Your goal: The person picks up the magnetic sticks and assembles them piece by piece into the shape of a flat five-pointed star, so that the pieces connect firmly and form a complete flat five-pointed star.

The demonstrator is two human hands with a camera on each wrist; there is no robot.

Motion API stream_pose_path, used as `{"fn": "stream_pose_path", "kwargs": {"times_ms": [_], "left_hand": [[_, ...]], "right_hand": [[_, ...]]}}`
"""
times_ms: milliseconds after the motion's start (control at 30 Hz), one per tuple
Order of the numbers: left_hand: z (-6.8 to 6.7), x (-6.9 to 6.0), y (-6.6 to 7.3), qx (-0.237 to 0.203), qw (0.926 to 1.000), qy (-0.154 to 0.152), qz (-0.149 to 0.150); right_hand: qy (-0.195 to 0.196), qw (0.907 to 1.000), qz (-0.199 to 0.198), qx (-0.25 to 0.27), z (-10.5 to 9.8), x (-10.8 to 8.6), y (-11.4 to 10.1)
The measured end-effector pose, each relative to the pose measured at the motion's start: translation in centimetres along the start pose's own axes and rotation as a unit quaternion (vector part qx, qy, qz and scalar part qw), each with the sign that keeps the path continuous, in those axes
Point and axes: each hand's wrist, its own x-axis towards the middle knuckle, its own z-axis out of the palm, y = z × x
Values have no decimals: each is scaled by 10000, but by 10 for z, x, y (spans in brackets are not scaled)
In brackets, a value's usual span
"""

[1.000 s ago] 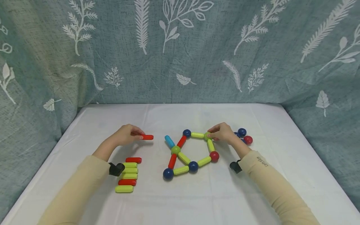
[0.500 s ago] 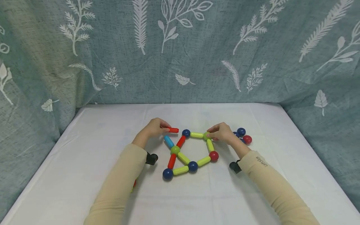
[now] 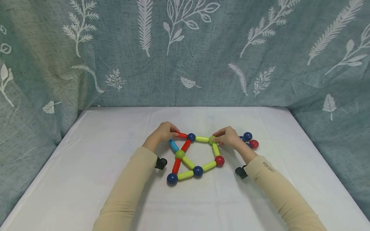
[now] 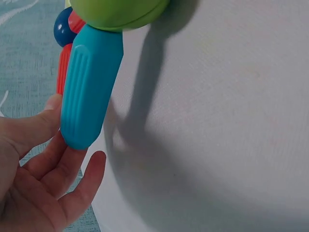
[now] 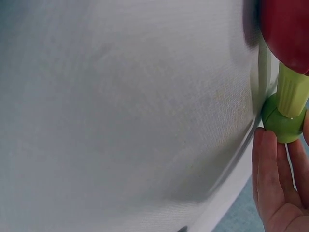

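My left hand pinches a red rod whose far end meets a dark blue ball at the back of a ball-and-rod frame. In the left wrist view a blue rod, joined to a green ball, stands in front of the fingers and hides part of the grip. My right hand holds the frame's back-right green ball between thumb and fingers. Yellow-green rods link that ball to the blue ball and to a red ball. In front lie further blue balls.
Loose blue balls and a red ball lie right of the right hand, partly hidden by it. The white-covered table ends at a patterned teal curtain. My left sleeve covers the spot where loose rods lay earlier.
My left hand has carried the red rod rightward from the table's left side until its end reached the back blue ball. The right hand has stayed on the green ball.
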Motion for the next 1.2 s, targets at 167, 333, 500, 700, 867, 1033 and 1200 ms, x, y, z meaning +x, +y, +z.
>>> {"fn": "stream_pose_path", "kwargs": {"times_ms": [167,333,500,700,867,1033,1200], "left_hand": [[1,-1,0,1,10000,-24,-62],[1,-2,0,-26,9999,-25,-125],[3,-2,0,-63,9998,6,-196],[4,-7,2,128,9998,122,-108],[2,-29,15,806,9949,524,297],[8,-71,29,967,9930,351,576],[29,-108,32,893,9943,-435,400]], "right_hand": [[-12,10000,-38,-58,0,1,0],[-24,10000,-52,-38,0,1,1],[-38,10000,-7,3,0,1,1],[-83,9998,-104,-144,0,-1,-1],[-205,9990,-254,-291,-1,-1,-4],[-359,9980,-314,-424,-3,2,-5],[-516,9967,-297,-545,-6,5,-5]]}}
